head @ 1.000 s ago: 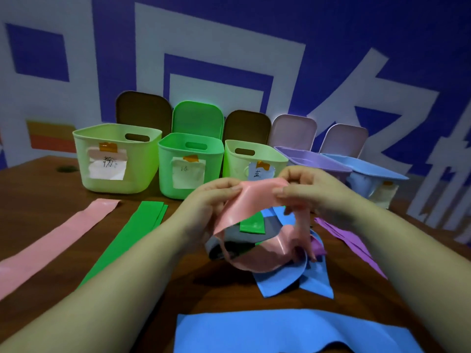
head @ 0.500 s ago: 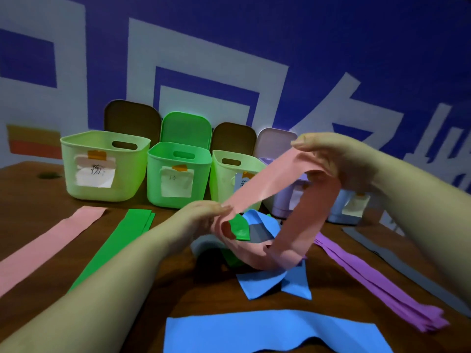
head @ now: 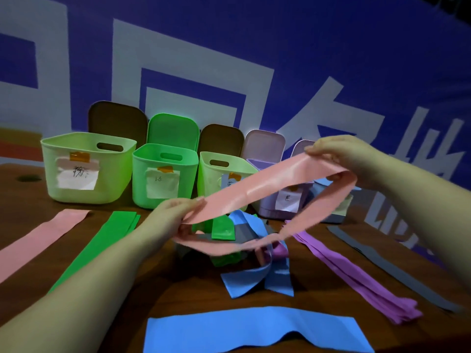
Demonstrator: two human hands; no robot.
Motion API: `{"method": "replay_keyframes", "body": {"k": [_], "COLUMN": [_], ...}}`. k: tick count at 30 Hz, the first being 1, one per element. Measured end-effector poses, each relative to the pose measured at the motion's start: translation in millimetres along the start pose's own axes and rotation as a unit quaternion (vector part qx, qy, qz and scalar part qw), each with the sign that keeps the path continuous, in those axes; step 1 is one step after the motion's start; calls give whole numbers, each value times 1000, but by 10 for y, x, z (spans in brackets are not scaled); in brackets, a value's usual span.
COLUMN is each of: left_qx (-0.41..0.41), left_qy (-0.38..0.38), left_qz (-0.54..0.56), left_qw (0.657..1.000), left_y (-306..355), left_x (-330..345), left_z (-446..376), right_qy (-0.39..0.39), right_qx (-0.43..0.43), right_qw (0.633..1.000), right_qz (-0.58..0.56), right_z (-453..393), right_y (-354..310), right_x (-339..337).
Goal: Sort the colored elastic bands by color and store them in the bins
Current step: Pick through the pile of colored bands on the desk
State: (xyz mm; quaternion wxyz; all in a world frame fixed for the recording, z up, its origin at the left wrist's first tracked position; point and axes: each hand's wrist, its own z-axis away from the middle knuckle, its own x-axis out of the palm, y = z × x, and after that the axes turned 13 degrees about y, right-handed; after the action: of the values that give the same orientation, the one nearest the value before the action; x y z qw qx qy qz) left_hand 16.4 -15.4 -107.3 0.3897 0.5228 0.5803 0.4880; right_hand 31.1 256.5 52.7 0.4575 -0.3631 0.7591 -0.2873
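Both hands [head: 175, 212] [head: 339, 156] pinch pink band [head: 254, 192], hiding purple bin [head: 270, 207], seemingly labelled.

looks like some kind of staged demo or data-collection room, not a home, big blue wall banner [head: 331, 59] with huge white characters, brown wooden table [head: 23, 200], row of hand-labelled plastic bins [head: 86, 169] with taped paper tags, bands laid out by color

Pink band [head: 257, 192] stretched between left hand [head: 175, 215] and right hand [head: 339, 154], above jumbled bands [head: 254, 253] before bins [head: 86, 166].
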Motion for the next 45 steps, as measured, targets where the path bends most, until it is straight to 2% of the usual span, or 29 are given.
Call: {"method": "replay_keyframes", "body": {"k": [4, 8, 10, 11, 13, 15, 16, 17, 18, 20, 22, 24, 26, 30, 33, 36, 38, 39, 41, 43, 45], "left_qx": [4, 26, 44, 38, -16, -80, -85, -83, -78, -59, -28, -6, 7, 31, 29, 71, 121, 138, 144, 126, 94], "left_qy": [148, 209, 243, 252, 266, 275, 285, 289, 283, 242, 162, 101, 70, 39, 71, 125, 126, 99, -3, -100, -175], "left_qz": [-40, -61, -46, -10, 134, 299, 343, 355, 351, 296, 170, 32, -95, -290, -292, -326, -295, -243, -126, -57, -36], "left_qw": [988, 976, 968, 967, 954, 910, 891, 885, 889, 922, 972, 994, 993, 956, 953, 934, 940, 955, 982, 985, 979], "left_y": [24, 0, 9, 31, 71, 131, 130, 140, 155, 203, 218, 182, 146, 82, 80, 22, 21, 42, 104, 110, 94], "left_x": [6, -63, -130, -163, -302, -453, -513, -525, -492, -343, -187, -135, -132, -110, -122, -168, -136, -100, -10, 48, 91], "left_z": [-42, -108, -143, -158, -216, -235, -264, -266, -242, -154, -45, -3, 6, 7, 1, -59, -59, -35, 29, 71, 92], "right_qy": [-13, -46, -41, -38, -28, -2, 14, 23, 26, 9, -8, -21, -20, -7, -35, -85, -108, -120, -143, -162, -184], "right_qx": [-20, -53, -51, -42, -12, 34, 62, 92, 122, 155, 152, 136, 127, 114, 77, 22, -2, -10, -15, -20, -27], "right_qw": [991, 969, 969, 971, 978, 986, 989, 991, 991, 988, 988, 990, 992, 989, 987, 993, 994, 992, 989, 985, 979], "right_qz": [131, 238, 238, 230, 204, 162, 131, 92, 57, 23, 31, 29, -8, -99, -140, -77, -35, -30, -42, -60, -86], "right_z": [59, 93, 103, 99, 108, 128, 151, 176, 210, 273, 303, 282, 249, 213, 216, 274, 322, 344, 387, 431, 473], "right_y": [123, 230, 286, 327, 430, 589, 679, 780, 871, 1001, 1040, 1051, 1070, 1006, 816, 571, 404, 334, 208, 105, 33], "right_x": [14, 134, 169, 170, 147, 111, 107, 113, 135, 229, 359, 456, 497, 527, 561, 598, 627, 649, 678, 682, 666]}}
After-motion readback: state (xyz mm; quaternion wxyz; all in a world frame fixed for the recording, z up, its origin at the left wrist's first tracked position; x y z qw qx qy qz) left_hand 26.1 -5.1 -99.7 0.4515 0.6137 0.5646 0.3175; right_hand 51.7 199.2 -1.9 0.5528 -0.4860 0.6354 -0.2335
